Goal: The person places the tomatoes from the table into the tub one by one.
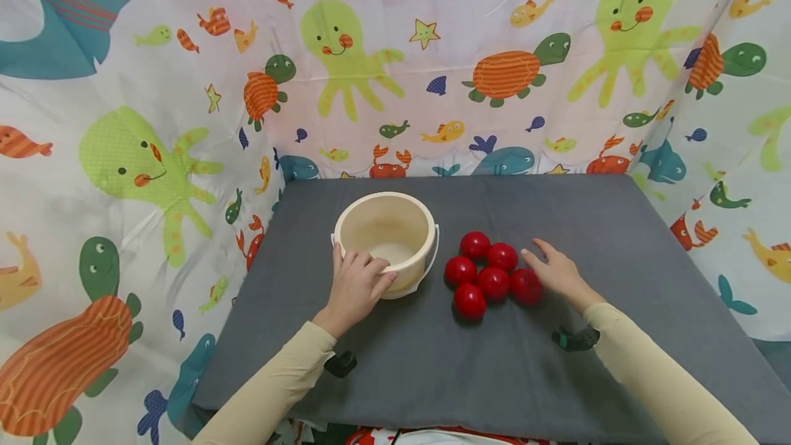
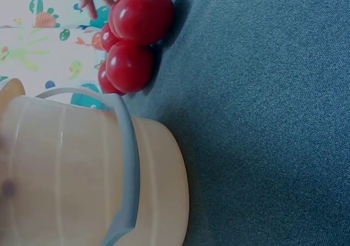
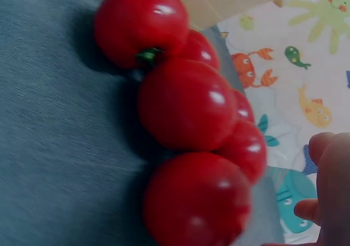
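Observation:
A cream bucket (image 1: 410,277) with a pale handle (image 2: 129,164) stands upright on the grey cloth. My left hand (image 1: 355,288) holds its near rim, fingers over the edge and thumb on the outside. To the bucket's right, several glossy red tomatoes (image 1: 493,283) sit clustered together; one tomato (image 3: 143,24) shows a green stem end. My right hand (image 1: 559,275) hovers at the right side of the cluster, above the rightmost tomato (image 1: 526,287), with thumb and fingers apart and nothing held. Part of that hand (image 3: 334,186) shows at the edge of the right wrist view.
The grey cloth (image 1: 469,383) covers the table. Behind it and at both sides hang white curtains (image 1: 383,12) printed with sea animals. A dark strap device (image 1: 576,338) is on the right wrist, and another dark device (image 1: 340,364) is at the left wrist.

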Demonstrator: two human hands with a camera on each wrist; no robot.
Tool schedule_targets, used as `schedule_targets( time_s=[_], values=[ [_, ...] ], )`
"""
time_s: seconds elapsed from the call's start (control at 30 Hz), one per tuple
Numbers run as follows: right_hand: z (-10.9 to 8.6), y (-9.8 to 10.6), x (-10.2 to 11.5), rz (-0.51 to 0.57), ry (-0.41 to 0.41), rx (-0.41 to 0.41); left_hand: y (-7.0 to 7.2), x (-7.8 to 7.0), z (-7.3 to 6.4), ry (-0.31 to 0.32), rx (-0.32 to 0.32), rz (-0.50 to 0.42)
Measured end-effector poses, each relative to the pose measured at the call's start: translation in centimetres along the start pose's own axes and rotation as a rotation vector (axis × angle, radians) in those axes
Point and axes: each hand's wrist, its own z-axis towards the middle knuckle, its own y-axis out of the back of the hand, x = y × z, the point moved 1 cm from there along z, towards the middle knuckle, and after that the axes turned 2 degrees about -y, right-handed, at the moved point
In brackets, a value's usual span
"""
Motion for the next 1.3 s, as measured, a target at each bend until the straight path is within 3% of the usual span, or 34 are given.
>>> schedule_targets(
  time_s=[0.33, 0.73, 1.03, 1.3],
  values=[
    [-1.2, -2.9, -1.6, 0.132, -0.039, 0.008, 0.1, -0.1, 0.1, 0.012, 0.008, -0.014],
    [-1.4, -3.2, -1.9, 0.207, -0.054, -0.016, -0.1, 0.0, 0.0, 0.009, -0.007, 0.001],
    [-1.6, -2.6, -2.2, 0.214, -0.038, -0.053, 0.0, -0.2, 0.0, 0.004, -0.013, -0.011],
    [-1.4, 0.5, -0.5, 0.193, -0.027, -0.082, 0.0, -0.2, 0.1, -0.006, -0.026, -0.002]
  ],
)
